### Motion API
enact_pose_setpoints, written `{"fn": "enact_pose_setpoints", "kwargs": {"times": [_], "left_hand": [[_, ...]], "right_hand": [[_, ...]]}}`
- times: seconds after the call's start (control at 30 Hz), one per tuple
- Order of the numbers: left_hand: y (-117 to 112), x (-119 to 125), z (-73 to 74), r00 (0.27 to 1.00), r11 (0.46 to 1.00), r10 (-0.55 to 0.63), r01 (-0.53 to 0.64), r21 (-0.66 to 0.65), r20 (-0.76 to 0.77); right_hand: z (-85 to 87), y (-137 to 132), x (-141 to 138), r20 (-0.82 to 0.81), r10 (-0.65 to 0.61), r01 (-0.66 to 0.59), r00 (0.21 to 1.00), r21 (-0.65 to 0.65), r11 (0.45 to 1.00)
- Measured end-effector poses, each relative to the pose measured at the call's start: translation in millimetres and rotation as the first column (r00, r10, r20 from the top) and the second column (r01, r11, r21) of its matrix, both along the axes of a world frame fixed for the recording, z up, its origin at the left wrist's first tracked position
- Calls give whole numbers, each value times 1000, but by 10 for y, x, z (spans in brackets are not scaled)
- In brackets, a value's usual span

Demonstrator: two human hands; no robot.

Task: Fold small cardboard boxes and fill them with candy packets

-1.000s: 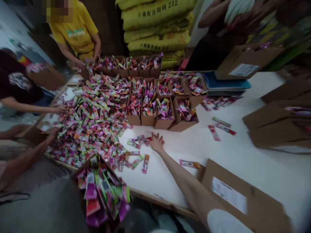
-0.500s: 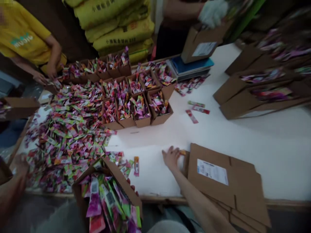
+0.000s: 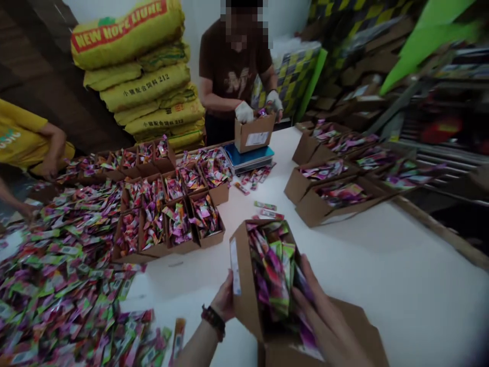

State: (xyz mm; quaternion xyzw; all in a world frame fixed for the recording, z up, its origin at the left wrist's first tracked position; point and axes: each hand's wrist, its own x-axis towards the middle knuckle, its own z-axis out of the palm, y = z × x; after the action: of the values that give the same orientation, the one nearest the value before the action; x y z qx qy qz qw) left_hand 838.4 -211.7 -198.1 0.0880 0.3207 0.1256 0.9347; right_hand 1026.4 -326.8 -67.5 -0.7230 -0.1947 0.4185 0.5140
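Observation:
A cardboard box (image 3: 244, 285) filled with small candy-like sachets (image 3: 273, 270) is in front of me, tilted toward me. My left hand (image 3: 224, 299), with a dark beaded bracelet on the wrist, grips the box's left side; its fingertips are hidden behind the cardboard. On the right, my right hand (image 3: 324, 318) lies over the box's edge, fingers stretched out and slightly apart against the sachets. Flattened cardboard (image 3: 361, 326) shows beneath the right forearm. A large heap of loose sachets (image 3: 57, 285) spreads over the table to the left.
Filled boxes (image 3: 206, 239) stand in rows left of centre, and several more (image 3: 317, 214) at the right. A co-worker in gloves (image 3: 244, 112) handles a box on a blue-topped scale (image 3: 248, 155). Another person's arm (image 3: 53, 148) reaches in at far left. Yellow sacks (image 3: 153, 86) are stacked behind.
The filled box has moved right across the table with my left hand. My right hand has come from the tabletop beside the flat cardboard onto the box. My view has swung right and upward.

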Motion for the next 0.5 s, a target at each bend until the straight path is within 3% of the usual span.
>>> {"fn": "enact_pose_setpoints", "kwargs": {"times": [0.07,0.13,0.27,0.33,0.4,0.5], "left_hand": [[165,380,-255,992,999,-45,42,29,118],[380,685,-522,990,997,-10,-2,83,142],[820,964,-928,967,974,157,-118,192,-202],[924,916,-1016,897,958,235,-149,244,-375],[893,761,-1014,837,948,282,-167,270,-470],[622,428,-856,737,927,312,-98,362,-599]], "right_hand": [[-190,359,270,103,-13,8,995,50,999],[-477,773,490,176,71,-91,982,114,989],[-1068,1532,736,306,198,-234,931,84,969],[-1244,1877,727,367,215,-233,905,5,972],[-1288,2223,637,397,232,-230,888,-55,972],[-1184,2632,485,325,219,-257,920,79,963]]}}
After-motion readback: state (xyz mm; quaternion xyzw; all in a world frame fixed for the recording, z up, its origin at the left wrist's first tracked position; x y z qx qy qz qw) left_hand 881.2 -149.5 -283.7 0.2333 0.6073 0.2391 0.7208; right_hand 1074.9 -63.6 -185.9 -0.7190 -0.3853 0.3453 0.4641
